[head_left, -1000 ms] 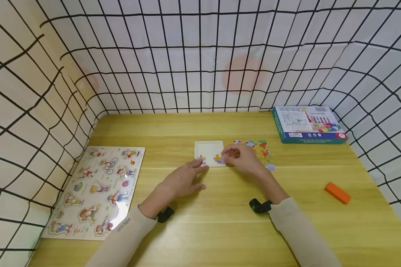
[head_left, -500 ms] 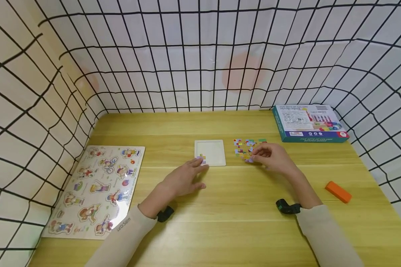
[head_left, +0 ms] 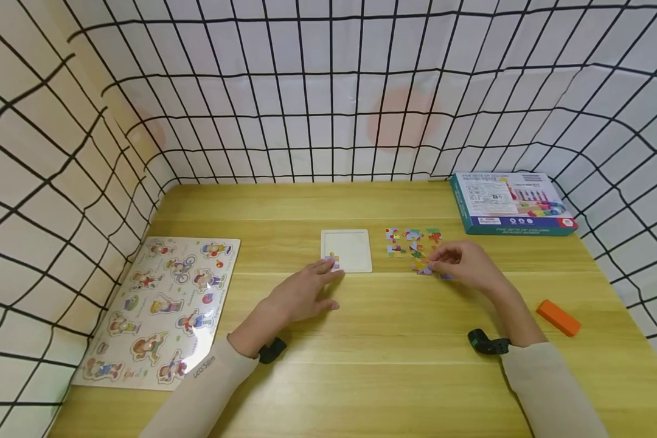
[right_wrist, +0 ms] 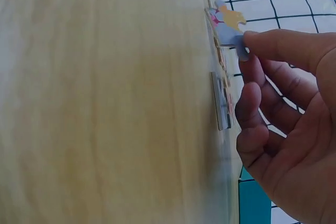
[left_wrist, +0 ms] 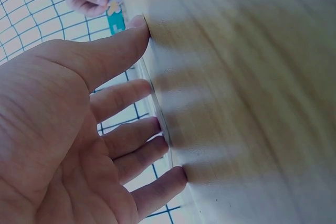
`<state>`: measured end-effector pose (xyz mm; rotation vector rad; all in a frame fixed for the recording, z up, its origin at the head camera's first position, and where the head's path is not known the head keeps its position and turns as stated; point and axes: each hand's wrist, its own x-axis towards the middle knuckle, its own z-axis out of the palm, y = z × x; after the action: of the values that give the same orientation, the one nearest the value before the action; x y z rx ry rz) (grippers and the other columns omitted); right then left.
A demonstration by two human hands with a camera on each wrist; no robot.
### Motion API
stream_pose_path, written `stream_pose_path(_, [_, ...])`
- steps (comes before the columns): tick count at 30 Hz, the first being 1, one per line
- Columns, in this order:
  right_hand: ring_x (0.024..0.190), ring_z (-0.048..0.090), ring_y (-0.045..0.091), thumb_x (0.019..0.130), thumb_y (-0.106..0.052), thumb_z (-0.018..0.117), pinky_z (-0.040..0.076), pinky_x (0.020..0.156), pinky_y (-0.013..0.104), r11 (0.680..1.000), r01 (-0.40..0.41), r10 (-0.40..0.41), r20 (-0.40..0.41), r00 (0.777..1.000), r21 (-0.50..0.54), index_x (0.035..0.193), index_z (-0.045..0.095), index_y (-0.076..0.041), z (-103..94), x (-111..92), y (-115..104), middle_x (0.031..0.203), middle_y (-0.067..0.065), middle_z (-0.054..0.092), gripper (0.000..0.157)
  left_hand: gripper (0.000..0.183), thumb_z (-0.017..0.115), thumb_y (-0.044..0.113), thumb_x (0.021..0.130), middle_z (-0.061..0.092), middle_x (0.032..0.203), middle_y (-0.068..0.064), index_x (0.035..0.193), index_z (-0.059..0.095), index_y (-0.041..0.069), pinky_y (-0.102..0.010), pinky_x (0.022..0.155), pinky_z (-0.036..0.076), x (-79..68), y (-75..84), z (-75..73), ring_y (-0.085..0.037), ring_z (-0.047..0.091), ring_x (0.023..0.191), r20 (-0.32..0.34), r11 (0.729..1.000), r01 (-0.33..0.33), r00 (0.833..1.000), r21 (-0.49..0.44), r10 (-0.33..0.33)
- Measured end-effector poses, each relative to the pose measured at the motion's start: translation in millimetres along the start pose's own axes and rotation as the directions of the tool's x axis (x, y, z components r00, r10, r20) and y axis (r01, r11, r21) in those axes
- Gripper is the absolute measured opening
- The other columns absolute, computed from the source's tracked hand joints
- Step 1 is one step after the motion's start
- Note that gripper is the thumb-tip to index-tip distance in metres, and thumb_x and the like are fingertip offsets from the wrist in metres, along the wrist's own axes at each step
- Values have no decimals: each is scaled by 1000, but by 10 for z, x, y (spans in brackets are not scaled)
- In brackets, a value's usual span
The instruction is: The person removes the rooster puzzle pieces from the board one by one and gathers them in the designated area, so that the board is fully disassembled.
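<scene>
My right hand (head_left: 463, 266) pinches a jigsaw piece (right_wrist: 230, 24) between thumb and fingertips; it is pale lilac with orange and a little pink. In the head view this hand is over the near side of a group of loose jigsaw pieces (head_left: 413, 235). A square white puzzle tray (head_left: 353, 249) lies left of them. One lilac and yellow piece (head_left: 333, 257) sits in the tray's near left corner. My left hand (head_left: 301, 292) rests with extended fingers at that corner, fingertips over the tray's edge and partly covering the piece. Its thumb touches the wooden table (left_wrist: 236, 93).
A board with cartoon children (head_left: 156, 310) lies on the left. At the back right is a flat teal box (head_left: 514, 204), and nearer on the right an orange block (head_left: 558, 317). A black wire grid (head_left: 306, 91) encloses the table's back and sides.
My right hand has moved right, from the tray to the loose pieces, carrying the jigsaw piece away from the tray's near right corner. My left hand stays at the tray.
</scene>
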<state>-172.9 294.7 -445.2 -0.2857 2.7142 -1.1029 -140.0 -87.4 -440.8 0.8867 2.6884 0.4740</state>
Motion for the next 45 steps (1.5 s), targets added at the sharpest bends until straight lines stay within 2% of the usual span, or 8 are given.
stream_pose_path(5, [77, 56, 18, 96, -27, 75, 47, 66, 25, 998, 3, -3, -4, 1000, -57, 101, 79, -10, 19, 3, 8, 89, 5, 70, 18, 68, 69, 42, 98, 28, 169, -11, 156, 47, 16, -47, 127, 29, 9, -2, 9, -29, 27, 158, 5, 1000, 4, 1000, 5, -4])
stream_pose_path(10, [74, 51, 18, 96, -21, 75, 42, 63, 26, 994, 11, -11, 3, 1000, -106, 101, 79, -10, 55, 20, 16, 83, 3, 66, 14, 68, 69, 43, 98, 28, 169, -11, 157, 46, 16, -47, 126, 29, 15, -8, 18, -29, 28, 157, 5, 1000, 3, 1000, 10, -3])
stream_pose_path(19, [76, 52, 20, 96, -17, 73, 42, 64, 26, 990, -25, 26, 3, 1000, -136, 102, 79, -8, 100, 28, -14, 85, 4, 65, 12, 68, 70, 42, 98, 28, 169, -11, 156, 47, 16, -47, 126, 29, 12, 3, 15, -29, 28, 157, 1, 1000, 4, 1000, 4, -4])
stream_pose_path(28, [77, 52, 20, 96, -18, 74, 43, 65, 26, 989, -45, 43, -12, 999, -142, 101, 78, -8, 106, 18, -21, 85, 4, 65, 12, 68, 70, 42, 98, 29, 169, -11, 156, 47, 15, -46, 126, 30, 12, 2, 20, -29, 28, 157, -2, 1000, 2, 1000, 8, -2])
stream_pose_path(39, [75, 53, 19, 99, -26, 71, 44, 63, 25, 994, -1, 0, -10, 1000, -105, 105, 76, -9, 61, -10, -52, 85, 4, 66, 19, 68, 71, 40, 97, 29, 169, -12, 156, 47, 15, -47, 126, 31, 2, 12, 11, -29, 29, 157, -5, 1000, -1, 1000, -11, 1])
stream_pose_path(45, [84, 60, 18, 101, -37, 67, 50, 74, 29, 996, 19, -23, -41, 999, -92, 114, 75, -12, 95, 40, -64, 95, 4, 72, 29, 68, 73, 39, 96, 32, 168, -15, 154, 49, 11, -45, 124, 35, 4, 10, 31, -31, 33, 155, -45, 1000, -25, 999, 15, 26])
